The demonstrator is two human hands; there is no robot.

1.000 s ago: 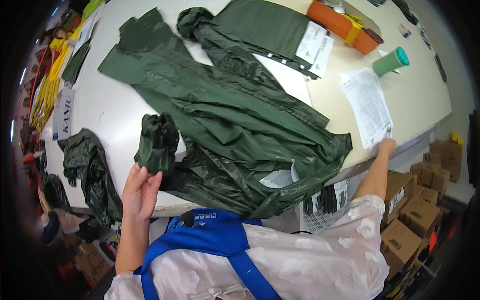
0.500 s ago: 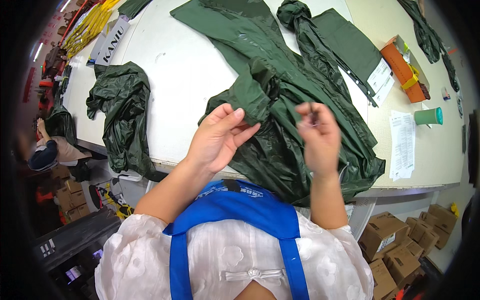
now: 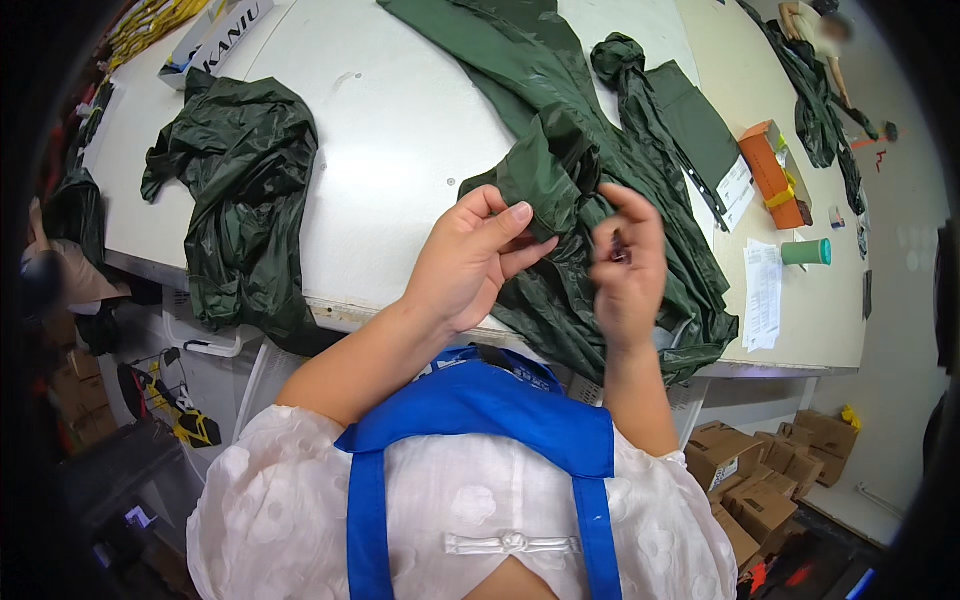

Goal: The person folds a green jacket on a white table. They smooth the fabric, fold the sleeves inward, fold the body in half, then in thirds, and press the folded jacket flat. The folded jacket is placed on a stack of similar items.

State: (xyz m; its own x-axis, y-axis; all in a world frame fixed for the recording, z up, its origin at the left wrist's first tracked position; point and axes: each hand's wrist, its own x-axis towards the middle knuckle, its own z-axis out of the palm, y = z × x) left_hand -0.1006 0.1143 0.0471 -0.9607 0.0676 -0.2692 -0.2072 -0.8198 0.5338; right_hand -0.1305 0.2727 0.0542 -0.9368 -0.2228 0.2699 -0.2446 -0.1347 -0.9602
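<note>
My left hand (image 3: 462, 262) pinches a fold of dark green, shiny waterproof-looking cloth (image 3: 535, 178) between thumb and fingers. To its right, slightly smeared by motion, my right hand (image 3: 635, 268) is raised over the same cloth. Its fingers curl around a small dark object (image 3: 621, 250), too blurred to name. The cloth belongs to a long piece running from the far edge of the table to its front edge, bunched up under both hands.
Another crumpled green garment (image 3: 250, 190) hangs over the table's front edge at left. On the right are an orange box (image 3: 775, 180), a green spool (image 3: 806, 252), papers (image 3: 762, 300) and folded green cloth (image 3: 690, 120). Cardboard boxes (image 3: 765, 500) stand below. People are at both sides.
The whole view has shifted, so the table items sit differently in it. My right hand has come closer to my left, its fingers more raised. My left hand keeps its pinch on the cloth.
</note>
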